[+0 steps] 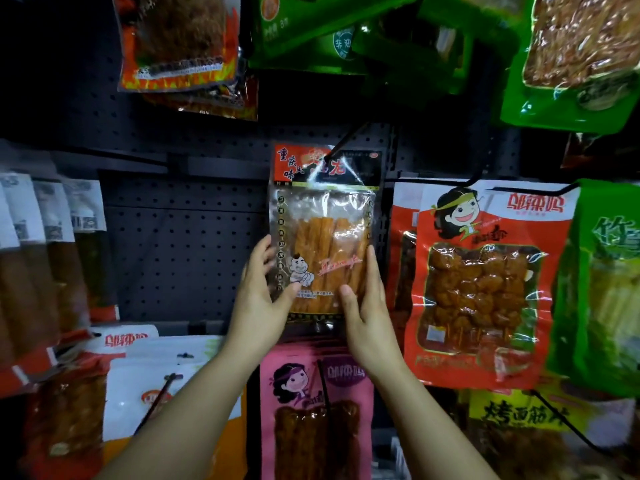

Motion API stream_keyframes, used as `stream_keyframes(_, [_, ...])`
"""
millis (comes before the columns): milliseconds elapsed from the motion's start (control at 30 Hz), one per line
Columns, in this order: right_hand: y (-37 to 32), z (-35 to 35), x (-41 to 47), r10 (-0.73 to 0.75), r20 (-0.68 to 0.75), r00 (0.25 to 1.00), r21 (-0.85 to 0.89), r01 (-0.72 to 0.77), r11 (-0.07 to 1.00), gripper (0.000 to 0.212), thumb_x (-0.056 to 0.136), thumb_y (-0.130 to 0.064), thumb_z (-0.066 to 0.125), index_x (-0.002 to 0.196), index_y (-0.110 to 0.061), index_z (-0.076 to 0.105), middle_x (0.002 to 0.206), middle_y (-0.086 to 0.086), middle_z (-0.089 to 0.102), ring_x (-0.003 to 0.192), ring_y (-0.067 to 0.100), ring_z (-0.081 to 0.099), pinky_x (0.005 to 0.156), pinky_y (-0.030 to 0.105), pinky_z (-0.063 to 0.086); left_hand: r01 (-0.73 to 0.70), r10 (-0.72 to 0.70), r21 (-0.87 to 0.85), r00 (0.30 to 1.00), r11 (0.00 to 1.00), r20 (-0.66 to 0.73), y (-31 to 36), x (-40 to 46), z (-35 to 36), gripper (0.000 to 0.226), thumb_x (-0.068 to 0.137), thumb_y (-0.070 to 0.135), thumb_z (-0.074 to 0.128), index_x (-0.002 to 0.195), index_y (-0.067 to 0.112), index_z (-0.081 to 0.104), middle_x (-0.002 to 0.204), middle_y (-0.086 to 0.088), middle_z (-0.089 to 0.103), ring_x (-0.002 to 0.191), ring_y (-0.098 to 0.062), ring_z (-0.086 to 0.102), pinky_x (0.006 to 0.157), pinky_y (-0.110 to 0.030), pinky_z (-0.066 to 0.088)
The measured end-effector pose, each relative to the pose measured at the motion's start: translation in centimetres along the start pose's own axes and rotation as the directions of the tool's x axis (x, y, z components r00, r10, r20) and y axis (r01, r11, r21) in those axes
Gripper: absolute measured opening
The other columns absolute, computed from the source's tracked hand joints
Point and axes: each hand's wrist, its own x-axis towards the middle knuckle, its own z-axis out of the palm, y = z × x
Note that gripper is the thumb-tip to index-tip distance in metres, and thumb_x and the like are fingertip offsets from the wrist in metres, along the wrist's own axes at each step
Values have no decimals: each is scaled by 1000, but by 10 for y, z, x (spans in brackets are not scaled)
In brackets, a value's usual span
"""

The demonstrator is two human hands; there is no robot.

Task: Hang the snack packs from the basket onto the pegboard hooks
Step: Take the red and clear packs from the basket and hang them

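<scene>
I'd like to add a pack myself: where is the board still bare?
Bare pegboard shows left of the clear pack in the hands, right of the brown packs. Right of it, the red pack and green packs crowd together.

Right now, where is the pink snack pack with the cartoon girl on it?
In the head view, the pink snack pack hangs low in the middle, just under the clear pack of orange strips that both hands hold, between the two forearms.

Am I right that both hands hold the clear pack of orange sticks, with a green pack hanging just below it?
Not quite. Both hands, left hand and right hand, do hold the clear pack, but the head view shows a pink pack just below it, not a green one.
</scene>
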Motion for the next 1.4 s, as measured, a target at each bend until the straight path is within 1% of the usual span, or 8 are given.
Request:
stream_keyframes(200, [2, -3, -1, 12, 15, 1000, 12, -12, 1000, 60, 100, -38, 37, 140, -48, -6, 156, -15, 9, 115, -38, 9, 88, -10, 20, 19, -19, 0, 999, 1000, 27, 4, -6, -3, 80, 86, 11, 66, 148, 29, 19, 146, 7, 34, 124, -4, 37, 106, -30, 35])
stream_keyframes(300, [-1, -6, -17, 31, 20, 999, 11, -31, 999, 62, 100, -36, 39, 144, -42, -4, 155, -16, 9, 140, -7, 9, 116, 21, 16, 53, -54, 11, 998, 999, 27, 5, -21, -9, 76, 85, 12, 67, 146, 28, 24, 144, 6, 35, 122, -2, 38, 102, -24, 35])
stream_keyframes(400, [-6, -6, -45, 76, -53, 996, -40, -78, 996, 64, 99, -35, 42, 149, -34, 2, 159, -10, 8, 147, 6, 3, 120, 32, 10, 64, -62, 36, 995, 997, -72, 7, -46, -17, 63, 86, 14, 66, 139, 29, 36, 136, 7, 34, 120, -1, 37, 101, -23, 34])
stream_keyframes(567, [-18, -12, -120, 109, -171, 979, -33, -116, 993, 44, 98, -31, 47, 140, -32, 35, 141, -10, 38, 131, 0, 34, 106, 8, 27, 80, -83, -93, 996, 992, -28, 17, -113, -30, 38, 89, 15, 62, 108, 45, 47, 120, 12, 51, 103, 3, 54, 87, -10, 44])
stream_keyframes(800, [3, -39, -276, 347, -174, 922, -64, -362, 930, 22, 93, -22, 54, 104, -42, 55, 104, -12, 60, 99, 4, 59, 84, 17, 47, 325, -269, -217, 930, 921, 249, -8, -257, -1, 25, 87, 18, 59, 89, 43, 58, 82, 23, 64, 78, 9, 60, 65, -4, 43])
stream_keyframes(900, [27, -53, -344, 538, -167, 826, -50, -552, 833, 19, 93, -12, 56, 104, -27, 62, 99, 0, 66, 93, 13, 62, 83, 26, 48, 458, -371, -166, 847, 874, 380, -30, -321, 27, 26, 87, 20, 60, 88, 46, 59, 82, 24, 63, 78, 6, 60, 68, -4, 41])
stream_keyframes(1200, [135, -98, -535, 924, -97, 371, -57, -929, 367, 13, 93, 1, 53, 101, -5, 62, 73, -12, 60, 52, -8, 57, 50, 6, 41, 712, -627, 88, 544, 697, 558, -122, -510, 105, 20, 88, -3, 58, 97, 14, 59, 82, 10, 61, 72, 10, 56, 76, -9, 43])
stream_keyframes(1400, [251, -134, -678, 991, 33, 127, -321, -938, 131, 22, 91, -11, 59, 81, -31, 60, 77, -2, 65, 74, 19, 65, 70, 26, 47, 805, -798, 291, 330, 517, 505, -197, -680, 197, 21, 87, -5, 57, 100, 12, 57, 87, -1, 60, 68, 11, 56, 66, -2, 41])
